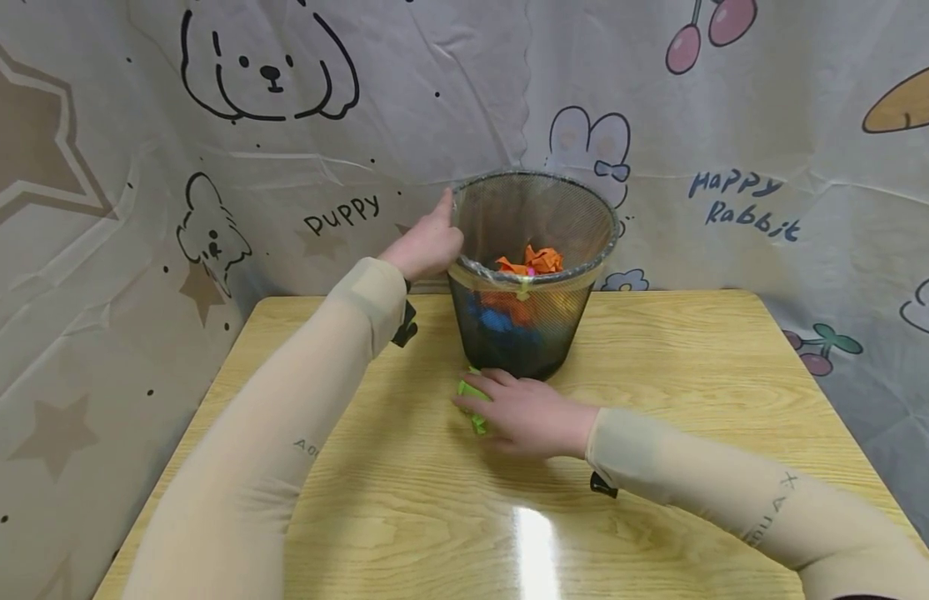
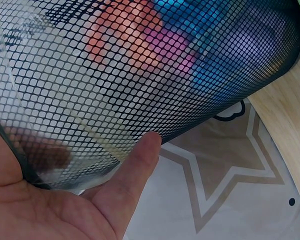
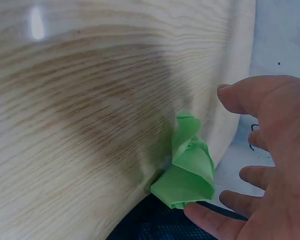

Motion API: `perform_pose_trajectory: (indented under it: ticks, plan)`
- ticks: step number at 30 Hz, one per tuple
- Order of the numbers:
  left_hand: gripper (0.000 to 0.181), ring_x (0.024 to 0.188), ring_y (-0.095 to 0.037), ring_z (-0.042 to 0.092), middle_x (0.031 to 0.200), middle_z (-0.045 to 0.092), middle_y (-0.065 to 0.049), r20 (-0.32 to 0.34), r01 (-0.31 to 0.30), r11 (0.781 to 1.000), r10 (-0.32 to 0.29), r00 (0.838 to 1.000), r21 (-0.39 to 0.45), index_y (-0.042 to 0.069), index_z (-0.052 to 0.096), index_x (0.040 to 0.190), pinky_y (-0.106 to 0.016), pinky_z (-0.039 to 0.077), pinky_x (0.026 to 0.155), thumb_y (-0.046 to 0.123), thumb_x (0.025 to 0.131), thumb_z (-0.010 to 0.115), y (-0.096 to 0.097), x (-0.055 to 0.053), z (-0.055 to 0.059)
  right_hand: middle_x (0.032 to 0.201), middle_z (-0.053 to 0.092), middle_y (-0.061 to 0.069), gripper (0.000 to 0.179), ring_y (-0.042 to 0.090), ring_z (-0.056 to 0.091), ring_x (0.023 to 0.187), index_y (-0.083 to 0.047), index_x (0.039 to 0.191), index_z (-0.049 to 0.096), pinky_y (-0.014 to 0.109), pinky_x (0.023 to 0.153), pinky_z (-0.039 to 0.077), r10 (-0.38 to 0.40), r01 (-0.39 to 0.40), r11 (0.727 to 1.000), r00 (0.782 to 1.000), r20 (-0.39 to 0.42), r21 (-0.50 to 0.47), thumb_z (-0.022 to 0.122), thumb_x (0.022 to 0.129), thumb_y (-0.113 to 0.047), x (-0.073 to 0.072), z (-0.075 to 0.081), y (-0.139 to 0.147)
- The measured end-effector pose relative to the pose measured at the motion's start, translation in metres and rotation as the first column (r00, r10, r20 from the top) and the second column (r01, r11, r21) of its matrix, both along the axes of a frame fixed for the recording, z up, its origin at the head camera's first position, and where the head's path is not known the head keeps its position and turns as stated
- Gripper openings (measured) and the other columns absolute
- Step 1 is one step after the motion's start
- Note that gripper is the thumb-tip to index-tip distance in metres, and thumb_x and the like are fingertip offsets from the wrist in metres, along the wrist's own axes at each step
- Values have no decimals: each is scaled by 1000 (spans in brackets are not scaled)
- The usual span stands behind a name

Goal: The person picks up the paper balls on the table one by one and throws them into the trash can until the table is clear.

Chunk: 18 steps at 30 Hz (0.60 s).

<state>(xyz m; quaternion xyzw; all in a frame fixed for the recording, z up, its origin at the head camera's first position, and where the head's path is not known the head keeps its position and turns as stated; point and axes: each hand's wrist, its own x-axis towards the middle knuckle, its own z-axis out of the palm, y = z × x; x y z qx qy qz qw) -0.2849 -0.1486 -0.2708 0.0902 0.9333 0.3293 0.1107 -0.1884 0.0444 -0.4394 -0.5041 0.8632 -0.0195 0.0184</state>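
Observation:
A black wire mesh wastebasket (image 1: 539, 354) stands upright toward the back of the table. My left hand (image 1: 427, 242) grips its rim on the left side; in the left wrist view the thumb (image 2: 137, 167) lies outside the mesh, with fingers showing dimly through it. My right hand (image 1: 535, 417) is over a crumpled piece of green paper (image 3: 185, 170) on the table, just in front of the basket's base. Its fingers are spread and loosely bent, one fingertip right at the paper's edge.
Crumpled orange paper (image 1: 544, 258) and blue paper (image 1: 497, 320) lie inside the basket, along with a pink piece (image 2: 170, 47). Behind the wooden table (image 1: 659, 358) hangs a printed cloth (image 1: 449, 100), close to the basket's back.

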Motion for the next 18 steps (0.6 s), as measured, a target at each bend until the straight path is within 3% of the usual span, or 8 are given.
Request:
perform_pose_trajectory:
  ticks: [4, 5, 7, 8, 9, 11, 15, 18]
  plan:
    - [74, 152, -24, 18, 170, -11, -5, -1, -1, 1000, 1, 1000, -1, 15, -22, 160, -43, 35, 108, 14, 104, 26, 0, 0, 0, 164, 33, 13, 71, 35, 36, 145, -21, 160, 39, 48, 100, 51, -31, 31, 999, 999, 15, 21, 69, 96, -35, -6, -10, -8]
    - [74, 146, -25, 32, 170, -11, -5, -1, 0, 1000, 0, 1000, 2, 15, -23, 160, -43, 39, 103, 14, 104, 26, 0, 0, -1, 163, 33, 14, 71, 36, 36, 145, -21, 159, 40, 48, 100, 51, -37, 36, 999, 999, 17, 26, 69, 96, -34, -7, -11, -10]
    - [74, 118, -23, 56, 171, -11, -5, -1, 1, 1000, -1, 1000, 10, 15, -22, 160, -41, 44, 93, 14, 104, 26, 0, -1, -2, 163, 34, 15, 69, 38, 37, 144, -19, 159, 41, 48, 98, 52, -49, 48, 998, 999, 23, 34, 68, 97, -32, -7, -12, -13]
    - [74, 94, -21, 59, 171, -10, -5, -1, 1, 1000, -1, 1000, 15, 15, -22, 161, -41, 46, 85, 14, 104, 26, 0, -1, -2, 163, 35, 15, 68, 39, 38, 143, -19, 159, 41, 48, 96, 53, -53, 52, 998, 998, 25, 35, 68, 97, -30, -7, -12, -15]
    - [74, 73, -19, 53, 171, -9, -6, -2, 1, 1000, -1, 1000, 17, 15, -22, 161, -40, 46, 78, 14, 104, 26, 0, -2, -3, 162, 35, 15, 68, 39, 38, 142, -19, 159, 42, 47, 94, 55, -57, 56, 998, 998, 25, 36, 68, 97, -29, -7, -12, -16]
    - [74, 54, -19, 32, 171, -8, -7, -4, 0, 1000, 0, 1000, 20, 15, -21, 161, -40, 45, 68, 14, 104, 26, 0, -2, -4, 161, 36, 16, 66, 40, 40, 141, -19, 158, 43, 47, 91, 56, -64, 63, 997, 998, 23, 32, 68, 97, -26, -7, -12, -19]
    - [74, 75, -19, 50, 171, -7, -7, -13, -5, 1000, 5, 1000, 4, 14, -21, 161, -39, 44, 70, 14, 104, 26, 0, -2, -3, 159, 40, 17, 61, 40, 44, 137, -18, 155, 47, 45, 86, 57, -59, 59, 998, 998, 6, 21, 69, 98, -22, -8, -14, -23]
    - [74, 77, -21, 51, 171, -6, -7, -13, -6, 1000, 6, 1000, 4, 14, -21, 161, -39, 45, 69, 14, 104, 27, 0, -2, -3, 158, 41, 16, 59, 37, 47, 133, -18, 153, 50, 43, 85, 58, -48, 49, 998, 998, -31, 29, 70, 98, -23, -9, -16, -24]
